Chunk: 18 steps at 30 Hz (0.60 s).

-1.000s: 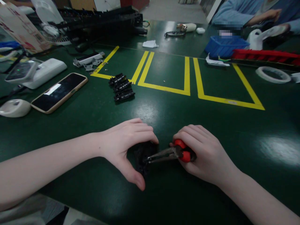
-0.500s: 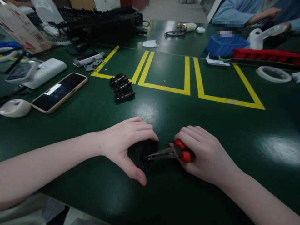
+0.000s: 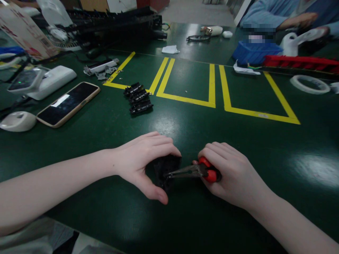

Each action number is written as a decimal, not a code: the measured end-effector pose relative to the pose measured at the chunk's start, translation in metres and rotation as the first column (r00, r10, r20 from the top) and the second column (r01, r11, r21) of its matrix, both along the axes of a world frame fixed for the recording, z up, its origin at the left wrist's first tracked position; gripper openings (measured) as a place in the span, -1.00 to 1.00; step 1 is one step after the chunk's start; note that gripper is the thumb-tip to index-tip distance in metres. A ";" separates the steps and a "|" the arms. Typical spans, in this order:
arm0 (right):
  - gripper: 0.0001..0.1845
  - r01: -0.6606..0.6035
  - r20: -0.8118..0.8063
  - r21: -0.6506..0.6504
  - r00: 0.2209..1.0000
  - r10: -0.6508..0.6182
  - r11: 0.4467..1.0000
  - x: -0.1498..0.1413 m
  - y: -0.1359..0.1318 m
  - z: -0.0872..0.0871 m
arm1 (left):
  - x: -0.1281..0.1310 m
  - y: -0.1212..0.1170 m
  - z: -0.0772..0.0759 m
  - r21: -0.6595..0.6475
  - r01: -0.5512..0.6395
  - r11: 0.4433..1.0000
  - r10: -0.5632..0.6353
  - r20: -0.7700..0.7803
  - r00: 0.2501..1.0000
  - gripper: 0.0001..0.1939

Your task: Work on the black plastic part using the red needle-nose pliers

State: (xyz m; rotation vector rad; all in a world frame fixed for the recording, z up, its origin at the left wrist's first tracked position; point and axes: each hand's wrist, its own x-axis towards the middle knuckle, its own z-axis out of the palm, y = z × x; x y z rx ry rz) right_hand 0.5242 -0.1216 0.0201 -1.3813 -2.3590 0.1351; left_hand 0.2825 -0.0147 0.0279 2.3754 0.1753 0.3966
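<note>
Left fingers (image 3: 167, 149) grasp one black part (image 3: 162, 168); right fingers (image 3: 212, 153) clench one pair of pliers (image 3: 195, 170).

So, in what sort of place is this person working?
Probably a workshop or a small assembly area: the green table has yellow tape outlines, a row of small black parts lies on it, and the right hand holds red-handled pliers.

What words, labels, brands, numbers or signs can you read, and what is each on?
None is legible.
Carton: printed marks and a barcode-like patch, too blurred.
Tape roll: faint marks, too blurred.
White device's screen: too small and blurred.
</note>
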 end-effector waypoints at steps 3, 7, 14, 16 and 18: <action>-0.86 -0.004 0.011 0.005 1.000 0.004 1.000 -0.001 0.000 0.001 | 0.000 -0.002 0.001 0.100 -0.039 0.994 0.033 0.059 0.998 -0.19; -0.85 -0.002 0.034 -0.006 0.999 0.002 1.000 -0.002 0.000 0.002 | -0.002 -0.004 0.002 0.216 -0.081 0.973 0.057 0.116 0.992 -0.17; -0.86 -0.002 0.021 0.025 1.000 0.001 1.000 0.000 0.000 0.000 | -0.001 -0.005 0.002 0.250 -0.101 0.963 0.070 0.132 0.989 -0.18; -0.87 -0.006 0.021 0.030 1.000 0.005 1.000 0.001 0.000 -0.001 | -0.001 -0.005 0.002 0.248 -0.097 0.964 0.066 0.129 0.989 -0.18; -0.88 -0.005 0.020 0.033 1.000 0.005 0.999 0.000 0.000 -0.002 | -0.001 -0.005 0.002 0.229 -0.096 0.969 0.070 0.122 0.990 -0.19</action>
